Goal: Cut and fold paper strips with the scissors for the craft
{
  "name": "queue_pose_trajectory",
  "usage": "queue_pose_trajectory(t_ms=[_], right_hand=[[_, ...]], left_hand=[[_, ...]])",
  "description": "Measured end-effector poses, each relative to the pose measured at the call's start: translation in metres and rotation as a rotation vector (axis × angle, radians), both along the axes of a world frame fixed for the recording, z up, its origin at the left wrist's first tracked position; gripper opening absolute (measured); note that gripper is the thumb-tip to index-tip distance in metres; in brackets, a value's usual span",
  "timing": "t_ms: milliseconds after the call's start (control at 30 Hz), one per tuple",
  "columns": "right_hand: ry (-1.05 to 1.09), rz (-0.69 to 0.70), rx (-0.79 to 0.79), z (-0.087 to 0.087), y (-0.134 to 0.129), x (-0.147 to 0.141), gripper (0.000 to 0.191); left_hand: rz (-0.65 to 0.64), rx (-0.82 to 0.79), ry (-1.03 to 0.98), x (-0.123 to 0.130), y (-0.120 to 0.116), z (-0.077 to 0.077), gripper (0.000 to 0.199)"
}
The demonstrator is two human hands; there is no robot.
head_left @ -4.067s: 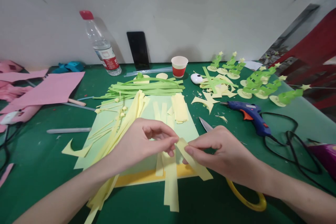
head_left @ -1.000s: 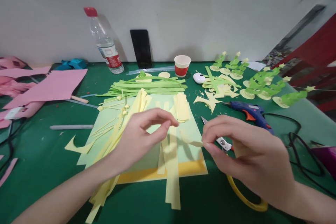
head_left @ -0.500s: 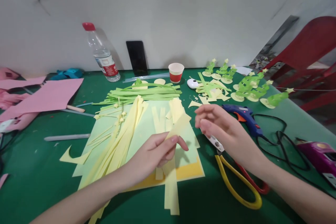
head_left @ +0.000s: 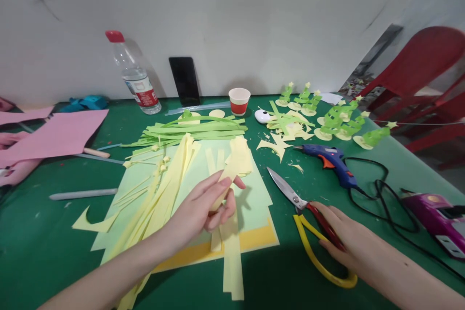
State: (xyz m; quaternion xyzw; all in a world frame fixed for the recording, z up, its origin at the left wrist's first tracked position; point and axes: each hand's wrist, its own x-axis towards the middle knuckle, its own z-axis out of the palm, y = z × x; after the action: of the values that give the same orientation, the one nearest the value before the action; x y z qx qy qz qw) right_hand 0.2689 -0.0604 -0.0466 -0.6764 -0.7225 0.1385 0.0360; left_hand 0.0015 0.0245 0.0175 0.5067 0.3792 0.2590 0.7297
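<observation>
Pale yellow paper (head_left: 229, 170) is pinched between the thumb and fingers of my left hand (head_left: 214, 198), above light green sheets (head_left: 256, 203). My right hand (head_left: 337, 235) has its fingers round the red handle of the scissors (head_left: 290, 193), which lie on the green table with a yellow handle beside the red one. Long yellow strips (head_left: 169, 193) lie left of my left hand, and more strips hang or lie below it. Green strips (head_left: 196, 131) lie behind the sheets. Yellow scraps (head_left: 274, 144) are behind the scissors' tip.
A blue glue gun (head_left: 332, 160) and its cable lie right of the scissors, near a purple power strip (head_left: 436, 218). Small green paper trees (head_left: 332, 121) stand at the back right. A bottle (head_left: 140, 87), a phone (head_left: 184, 81) and a cup (head_left: 239, 101) are along the wall. Pink paper (head_left: 65, 133) is left.
My right hand has moved down and right, from above the scissors onto their red handle. My left hand has shifted slightly left, still with the yellow paper. The view has shifted a little.
</observation>
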Motion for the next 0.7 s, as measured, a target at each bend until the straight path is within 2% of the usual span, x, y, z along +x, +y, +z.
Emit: queue_pose_trajectory(t_ms=[67,133,233,300,367,467,533,600,633,700], right_hand=[[0.046,-0.100,0.007,0.003,0.002,-0.001,0.061],[0.226,-0.134,-0.038,0.009,0.004,0.005,0.065],[0.733,-0.119,-0.266,0.024,0.010,0.017,0.044],[1.058,-0.163,-0.444,0.034,0.014,0.018,0.026],[1.268,-0.161,-0.518,0.041,0.018,0.011,0.016],[1.371,-0.135,-0.470,0.046,0.025,-0.010,0.025],[1.403,-0.108,-0.429,0.050,0.033,-0.026,0.022],[1.436,0.014,-0.416,0.056,0.042,-0.041,0.018],[1.424,0.103,-0.412,0.061,0.047,-0.047,0.022],[1.252,0.268,-0.311,0.071,0.055,-0.058,0.028]], left_hand=[[0.035,0.004,0.007,0.001,0.001,0.001,0.025],[0.091,0.049,0.028,0.001,0.001,0.004,0.026],[0.146,0.140,0.078,-0.001,0.003,0.007,0.027],[0.127,0.187,0.106,-0.002,0.005,0.007,0.029],[0.094,0.211,0.129,-0.004,0.008,0.007,0.031],[0.050,0.212,0.156,-0.006,0.010,0.008,0.033],[0.057,0.209,0.156,-0.006,0.011,0.010,0.032],[0.091,0.194,0.141,-0.007,0.012,0.013,0.027],[0.117,0.183,0.132,-0.007,0.012,0.014,0.023],[0.170,0.168,0.108,-0.009,0.013,0.016,0.019]])
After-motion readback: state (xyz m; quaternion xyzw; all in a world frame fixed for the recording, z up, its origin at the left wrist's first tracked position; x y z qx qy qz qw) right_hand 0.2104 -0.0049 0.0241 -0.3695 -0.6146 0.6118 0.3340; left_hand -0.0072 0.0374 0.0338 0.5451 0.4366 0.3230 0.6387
